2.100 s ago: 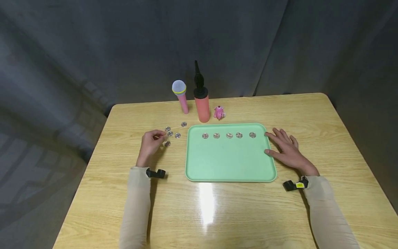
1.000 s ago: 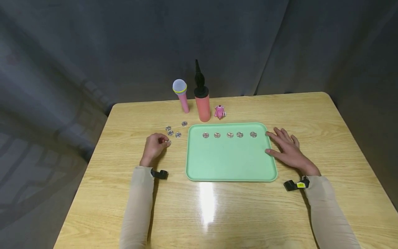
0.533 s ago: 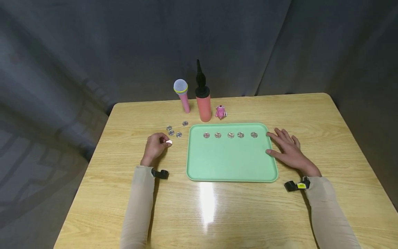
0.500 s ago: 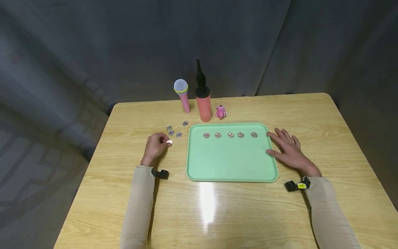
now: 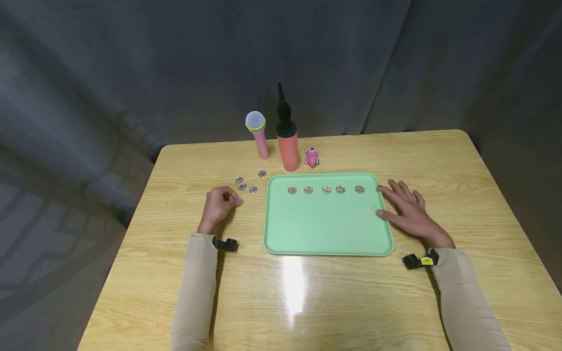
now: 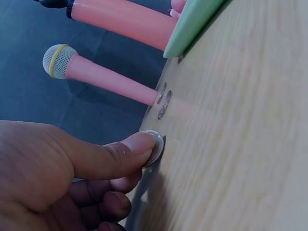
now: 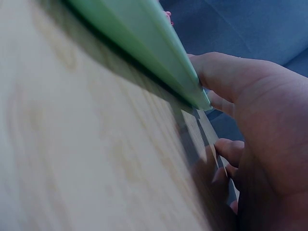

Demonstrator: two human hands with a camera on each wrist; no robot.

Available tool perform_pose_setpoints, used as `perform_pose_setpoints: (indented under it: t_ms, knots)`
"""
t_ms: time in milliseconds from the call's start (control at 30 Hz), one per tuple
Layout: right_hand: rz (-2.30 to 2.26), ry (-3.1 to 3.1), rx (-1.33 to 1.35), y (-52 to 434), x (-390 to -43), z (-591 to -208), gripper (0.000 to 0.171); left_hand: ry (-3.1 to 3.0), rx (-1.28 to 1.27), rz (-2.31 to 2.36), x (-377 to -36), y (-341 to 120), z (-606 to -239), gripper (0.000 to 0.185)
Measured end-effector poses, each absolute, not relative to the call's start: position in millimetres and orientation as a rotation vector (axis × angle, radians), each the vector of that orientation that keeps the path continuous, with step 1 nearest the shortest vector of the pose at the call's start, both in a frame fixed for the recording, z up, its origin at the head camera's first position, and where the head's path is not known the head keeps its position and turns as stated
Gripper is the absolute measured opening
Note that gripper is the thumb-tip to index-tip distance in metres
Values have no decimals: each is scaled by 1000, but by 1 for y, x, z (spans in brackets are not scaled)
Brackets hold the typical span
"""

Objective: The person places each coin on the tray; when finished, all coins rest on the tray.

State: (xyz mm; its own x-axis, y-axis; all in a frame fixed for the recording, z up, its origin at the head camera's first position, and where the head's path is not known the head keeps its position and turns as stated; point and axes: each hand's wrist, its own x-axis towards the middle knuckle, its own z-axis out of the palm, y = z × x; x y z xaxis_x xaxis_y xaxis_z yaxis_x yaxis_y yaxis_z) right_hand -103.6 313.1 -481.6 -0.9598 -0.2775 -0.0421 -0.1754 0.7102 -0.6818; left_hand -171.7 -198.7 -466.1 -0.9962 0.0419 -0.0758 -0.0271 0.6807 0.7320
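Observation:
My left hand [image 5: 218,202] pinches a silver coin [image 6: 156,153] between thumb and fingers, left of the tray. In the left wrist view the coin stands tilted, its edge close over the table. Just beyond that hand lie several loose coins [image 5: 253,189] on the wood. A row of several coins [image 5: 326,190] runs along the far side of the light green tray [image 5: 327,243]. My right hand [image 5: 408,212], fingers spread, rests at the tray's right rim. The thumb touches that rim in the right wrist view.
Behind the tray stand a pink toy microphone [image 5: 261,145], a coral hand pump [image 5: 288,152] with a black nozzle and a small pink figurine [image 5: 312,157]. Dark curtains [image 5: 333,68] hang beyond the wooden table [image 5: 351,302].
My left hand has moved slightly toward me from the loose coins and taken hold of the nearest one, tilting it up. The right hand stays at the tray rim.

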Motion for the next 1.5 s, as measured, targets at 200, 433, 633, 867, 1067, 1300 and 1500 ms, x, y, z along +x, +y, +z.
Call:
perform_pose_setpoints:
  t_ms: [200, 433, 633, 867, 1067, 1300, 1500]
  knots:
    - [-1085, 2776, -368, 313, -104, -481, 72, 2778, 5, 1245, -171, -197, -462, 8]
    - [-1090, 2773, -372, 314, -103, -482, 72, 2736, -2, 1294, -169, -197, -455, 7]
    - [-1090, 2759, -344, 313, -103, -481, 72, 2738, -19, 1369, -167, -194, -448, 5]
    - [-1111, 2762, -355, 313, -103, -483, 71, 2714, -16, 1441, -164, -183, -437, 7]
    - [-1120, 2768, -358, 313, -103, -484, 70, 2695, 49, 1457, -164, -167, -430, 8]
    - [-1114, 2764, -355, 314, -103, -485, 70, 2671, 89, 1473, -164, -146, -430, 7]
    - [-1099, 2765, -357, 313, -103, -482, 71, 2624, 166, 1476, -165, -122, -433, 4]
